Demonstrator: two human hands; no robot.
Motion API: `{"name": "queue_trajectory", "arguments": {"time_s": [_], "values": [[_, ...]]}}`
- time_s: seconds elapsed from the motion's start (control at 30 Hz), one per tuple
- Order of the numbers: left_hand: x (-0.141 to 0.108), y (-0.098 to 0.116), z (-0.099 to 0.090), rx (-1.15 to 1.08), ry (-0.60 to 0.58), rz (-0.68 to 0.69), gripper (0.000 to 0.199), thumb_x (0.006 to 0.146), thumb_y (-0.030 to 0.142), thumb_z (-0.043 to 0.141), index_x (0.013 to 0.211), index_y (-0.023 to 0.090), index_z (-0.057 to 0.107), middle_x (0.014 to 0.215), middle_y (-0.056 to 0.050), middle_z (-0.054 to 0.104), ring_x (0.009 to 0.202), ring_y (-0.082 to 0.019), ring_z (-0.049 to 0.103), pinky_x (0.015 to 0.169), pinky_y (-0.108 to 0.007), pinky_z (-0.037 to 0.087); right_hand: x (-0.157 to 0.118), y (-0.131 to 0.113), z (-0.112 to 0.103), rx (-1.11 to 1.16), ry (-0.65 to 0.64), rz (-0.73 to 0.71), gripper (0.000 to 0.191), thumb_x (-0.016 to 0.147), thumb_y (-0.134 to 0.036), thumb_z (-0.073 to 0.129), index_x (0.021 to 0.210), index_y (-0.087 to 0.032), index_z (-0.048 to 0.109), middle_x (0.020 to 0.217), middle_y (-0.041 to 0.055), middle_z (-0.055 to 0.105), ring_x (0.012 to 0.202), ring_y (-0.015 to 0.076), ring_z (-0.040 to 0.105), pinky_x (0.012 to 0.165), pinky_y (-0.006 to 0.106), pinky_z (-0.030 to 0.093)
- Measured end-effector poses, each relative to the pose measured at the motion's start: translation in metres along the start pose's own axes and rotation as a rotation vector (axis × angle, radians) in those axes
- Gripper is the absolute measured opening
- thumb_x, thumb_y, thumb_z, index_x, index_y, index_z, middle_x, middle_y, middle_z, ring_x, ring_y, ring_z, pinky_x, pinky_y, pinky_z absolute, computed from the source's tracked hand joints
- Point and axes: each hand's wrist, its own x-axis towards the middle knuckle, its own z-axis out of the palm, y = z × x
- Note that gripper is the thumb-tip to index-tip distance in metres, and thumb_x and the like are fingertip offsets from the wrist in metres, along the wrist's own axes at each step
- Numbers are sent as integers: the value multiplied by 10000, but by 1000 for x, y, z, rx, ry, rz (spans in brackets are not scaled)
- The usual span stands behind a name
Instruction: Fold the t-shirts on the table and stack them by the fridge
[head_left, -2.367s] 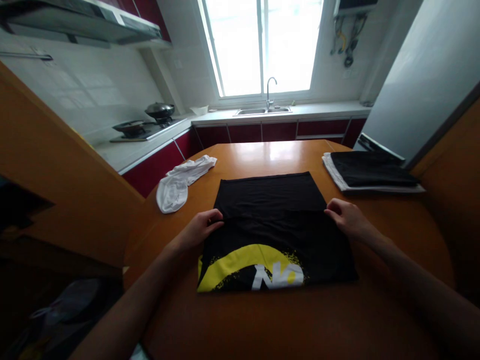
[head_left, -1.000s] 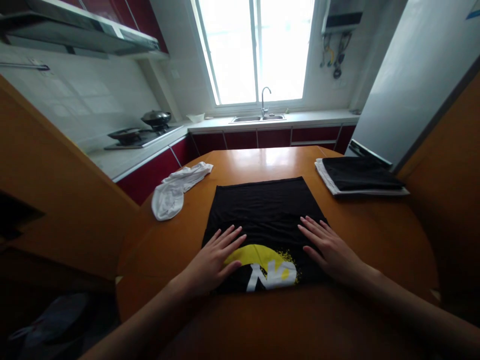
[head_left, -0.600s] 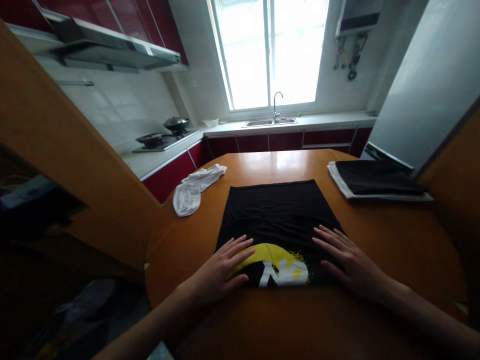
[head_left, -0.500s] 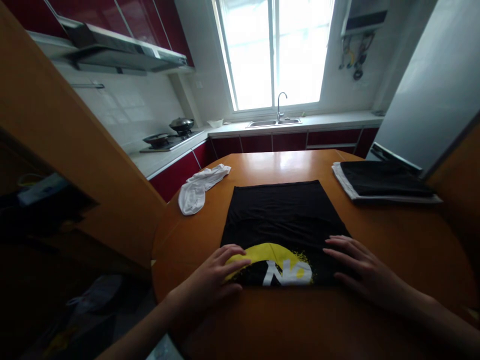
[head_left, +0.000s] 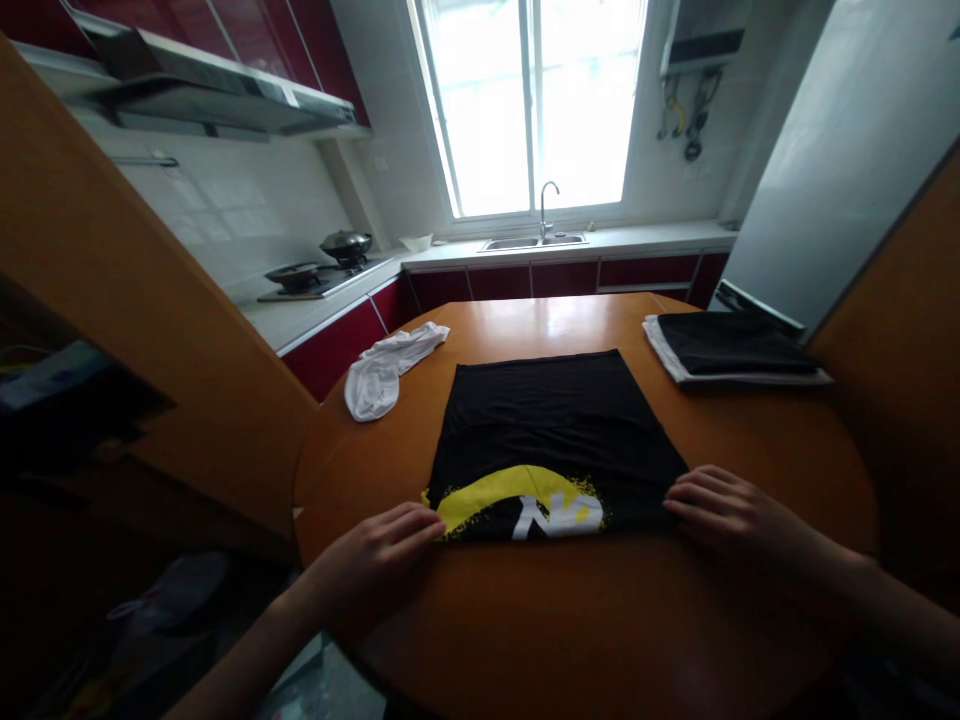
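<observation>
Evidently closed on cloth at both ends: pinching the near left corner of a black garment (head_left: 547,410) with the left hand (head_left: 386,543), gripping its near right end with the right hand (head_left: 727,515). Held well apart, across the full width. Impossible to tell the number of layers caught beneath the fingers, hence a risk of raising only the top one and leaving the bottom skewed. Also at risk of coming up crooked, if pulled harder on one side than on the other.

Lying flat on the wooden surface (head_left: 540,630), straight ahead, printed in yellow and white along the near part. Showing a bit of yellow past the left side; perhaps a sign of layers out of line, and likely to give a ragged edge if left untucked. Rippled lightly across the middle; could set into creases if doubled over unsmoothed. Could slide as one piece, too, if dragged rather than lifted, judging by the shine of the wood.

Farther off to the left, a crumpled white cloth (head_left: 373,388), well apart from the garment; in little danger, save from a wide sweep. To the right, a folded stack (head_left: 750,345), black over white; might be knocked askew by a careless reach.

Farthest, above a sink (head_left: 514,244), a bright window (head_left: 487,120); could, through glare, leave small wrinkles in such dark cloth unnoticed
</observation>
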Motion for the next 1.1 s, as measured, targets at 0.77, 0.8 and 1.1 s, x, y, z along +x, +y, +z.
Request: {"name": "queue_trajectory", "arguments": {"time_s": [0.77,0.8,1.1], "values": [[4,0,11,-127,285,-141,242,970,91,511,1107,220,663,986,-63,696,915,-156,677,824,-265,568,-13,-1,-5,60,91,96,266,921,-99,559,1094,-254,689,1023,44,732,958,199,670,881,377,533],[2,0,10,-146,275,-140,240,968,95,516,1107,222,665,994,-68,699,938,-166,678,840,-279,569,-14,-2,-8,88,100,91,272,926,-100,559,1105,-259,688,1007,39,737,947,195,674,876,369,534],[1,18,-32,-455,178,-235,196,968,191,530,1061,192,702,987,-103,706,918,-200,687,802,-269,569,-16,-16,-47,378,136,365,111,923,-267,599,987,-273,689,1002,75,721,955,257,684,824,378,562]]}}
